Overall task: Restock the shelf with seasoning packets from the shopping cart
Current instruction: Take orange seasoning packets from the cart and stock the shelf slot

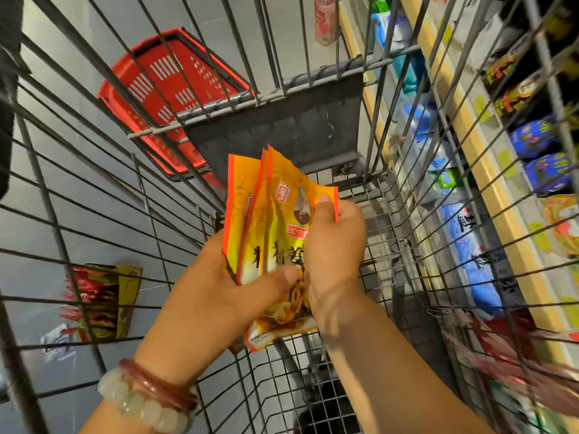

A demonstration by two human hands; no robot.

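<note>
Both hands are held at frame centre over the shopping cart (369,170), gripping a small fan of seasoning packets (275,220). The left hand (216,283) is cupped under the lower part of the stack with its thumb laid across the front. The right hand (332,239) is curled round the right edge, thumb pinched on the front packet's upper corner. At least three yellow-orange packets are seen, splayed at the top and not squared up. Beaded bracelets (147,393) are worn on the left wrist.

The cart's wire floor below the hands appears bare, so little seems left to unload. A red basket (175,89) is seen through the bars at upper left, and a red-and-yellow packet (103,302) on the floor at lower left, outside the cart. The shelf (488,183) runs down the right side, stocked with blue and dark packages; the lower right is blurred.

Risk: since the fan is loose, a back packet could slip out when carried over the cart wall, or a splayed corner could be caught on the wire. Wrong shelf slot is possible; the matching facing is not visible.
</note>
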